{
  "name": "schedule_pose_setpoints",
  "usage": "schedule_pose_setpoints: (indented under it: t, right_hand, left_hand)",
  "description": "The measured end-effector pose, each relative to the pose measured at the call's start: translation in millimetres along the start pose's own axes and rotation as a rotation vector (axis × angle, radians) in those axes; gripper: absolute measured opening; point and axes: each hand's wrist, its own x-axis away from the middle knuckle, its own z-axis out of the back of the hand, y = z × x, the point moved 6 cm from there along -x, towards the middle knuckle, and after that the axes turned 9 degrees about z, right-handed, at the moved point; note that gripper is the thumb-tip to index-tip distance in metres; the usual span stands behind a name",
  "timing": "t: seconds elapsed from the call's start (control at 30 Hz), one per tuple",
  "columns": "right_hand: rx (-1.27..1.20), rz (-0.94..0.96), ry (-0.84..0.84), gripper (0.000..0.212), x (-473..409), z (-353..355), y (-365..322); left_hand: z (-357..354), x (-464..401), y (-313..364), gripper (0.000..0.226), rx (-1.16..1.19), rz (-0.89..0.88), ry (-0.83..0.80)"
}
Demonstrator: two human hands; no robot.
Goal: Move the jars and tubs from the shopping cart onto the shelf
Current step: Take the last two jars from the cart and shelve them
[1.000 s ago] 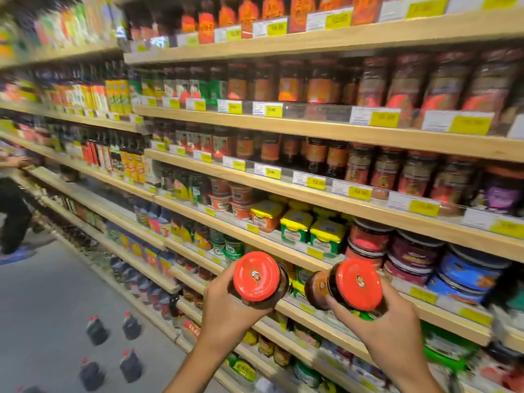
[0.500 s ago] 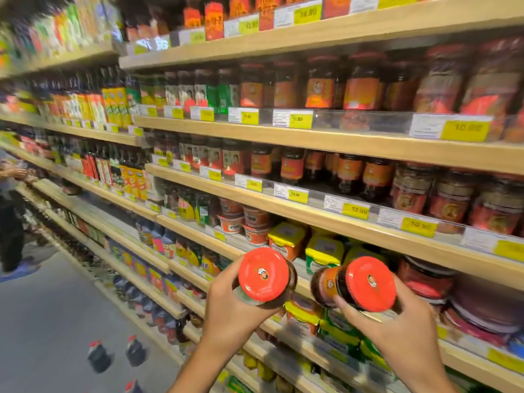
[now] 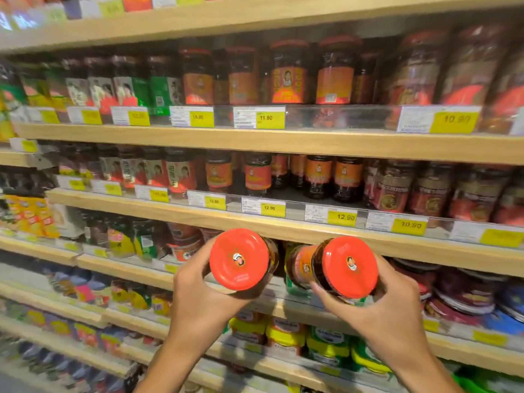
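Jars, two, red-lidded: one jar [image 3: 241, 260] gripped in the left hand [image 3: 198, 302], fingers curled round its body; the other jar [image 3: 336, 268] gripped likewise in the right hand [image 3: 388, 313], lids facing the camera. Both are held side by side, apart, in front of a wooden shelf [image 3: 283, 225] (yellow price tags [image 3: 341, 217] along its edge). Matching orange-labelled jars [image 3: 331, 177] stand on that shelf above.

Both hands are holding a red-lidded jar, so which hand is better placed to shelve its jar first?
Probably the right hand. Its jar sits nearly under the matching orange-labelled jars on the shelf above, beside a visible gap. The left hand holds its jar further left, so it needs more sideways travel.
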Motion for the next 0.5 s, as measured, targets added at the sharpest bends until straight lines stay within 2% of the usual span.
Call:
schedule_pose_setpoints:
  t: [0.33, 0.5]
  right_hand:
    - [0.19, -0.04, 0.261, 0.064, -4, -29, -29]
    - [0.275, -0.01, 0.383, 0.053, -12, -37, -48]
  left_hand:
    - [24, -64, -16, 0.052, 0.151, -0.166, -0.187]
    - [31, -83, -20, 0.058, 0.218, -0.192, -0.248]
